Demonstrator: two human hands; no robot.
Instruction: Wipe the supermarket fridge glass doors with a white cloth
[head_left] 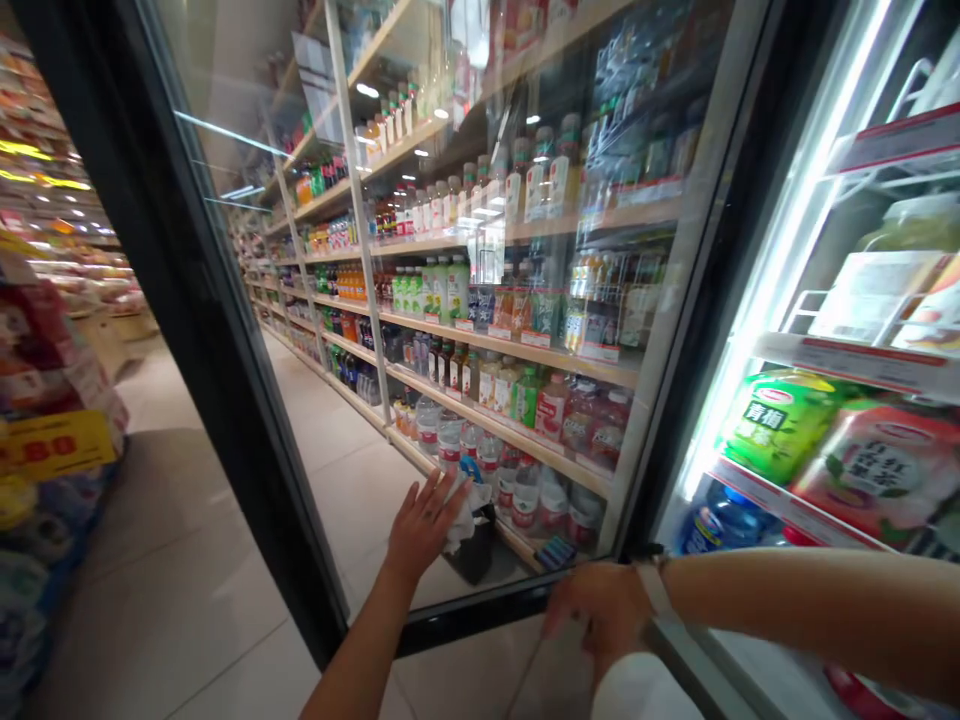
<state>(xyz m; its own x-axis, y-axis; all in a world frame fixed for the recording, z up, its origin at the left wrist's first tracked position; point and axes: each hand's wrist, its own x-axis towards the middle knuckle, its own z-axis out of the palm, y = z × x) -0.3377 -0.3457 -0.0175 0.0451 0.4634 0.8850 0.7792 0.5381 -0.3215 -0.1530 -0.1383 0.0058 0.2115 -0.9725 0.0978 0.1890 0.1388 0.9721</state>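
Supermkt drinks shelves (pixel 480 310) behind glass fridge door (pixel 352 490), L hand (pixel 426 527) open against glass, R hand (pixel 602 610) gripping black frame (pixel 480 622).

left hand (pixel 424 525): raised, open, fingers spread, back facing camera | right hand (pixel 604 610): lower, right of left hand, fingers curled downward | right forearm (pixel 810 610): level, reaching in from right | left forearm (pixel 367 640): rising from below

right forearm (pixel 817 620) cut off by frame edge | far shelf bottle labels (pixel 349 285) too small to read
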